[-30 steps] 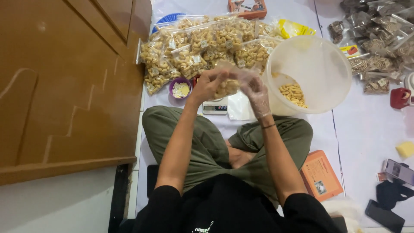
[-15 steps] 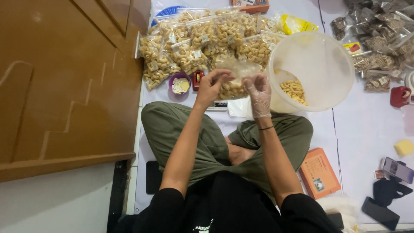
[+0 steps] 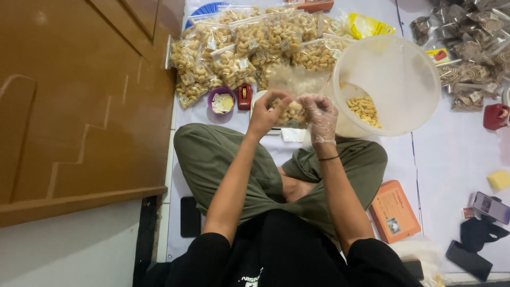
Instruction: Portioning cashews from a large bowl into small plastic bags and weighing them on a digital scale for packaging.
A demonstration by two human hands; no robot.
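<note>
A big wooden door [image 3: 79, 106] is filling the left side, and a person is sitting cross-legged on the pale floor sheet [image 3: 451, 159] beside it. A large see-through tub [image 3: 393, 58] is lying tipped on its side to the right of the hands, with a small heap of yellow snacks [image 3: 364, 109] resting inside it. Behind the hands, a pile of filled snack bags [image 3: 249, 45] is spreading across the sheet.

Both hands are holding up one clear bag [image 3: 295, 95] just in front of the knees — it is partly filled with snacks. The left hand [image 3: 268, 112] is bare and is pinching the bag's left side. The right hand [image 3: 321, 118] is wearing a thin plastic glove and is gripping the right side. The bag's top looks open, though it is hard to tell.

An orange box [image 3: 394, 211] is lying by the right knee. A small purple bowl [image 3: 221, 101] and a red tape holder [image 3: 244, 96] are sitting just left of the hands.
</note>
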